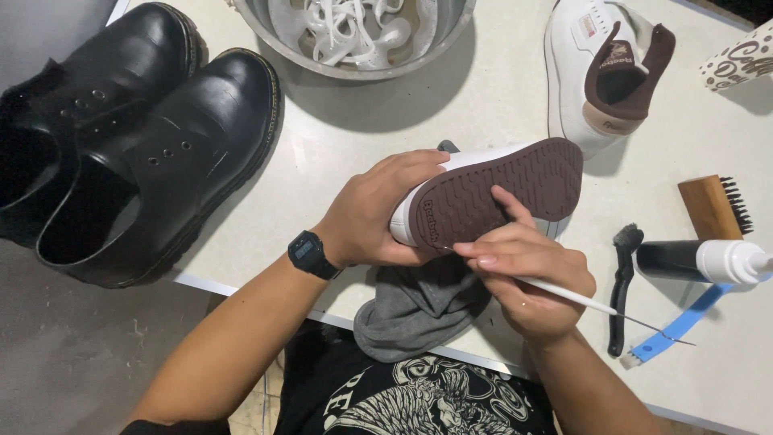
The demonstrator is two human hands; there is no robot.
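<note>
My left hand [372, 213] grips a white sneaker [483, 189] turned on its side, its brown ridged sole facing me. A black digital watch [310, 254] is on that wrist. My right hand [527, 278] holds a thin white pick tool [596, 304] like a pen, its point at the heel end of the sole. Under both hands lies a crumpled grey cloth [419, 310] at the table's near edge.
The matching white sneaker [604, 68] stands at the back right. Two black leather boots [133, 137] fill the left. A metal bowl [354, 36] holds white laces. At right lie a wooden brush [715, 205], a black brush [622, 282], a black bottle [700, 262], a blue-handled brush [680, 326] and a paper cup [741, 56].
</note>
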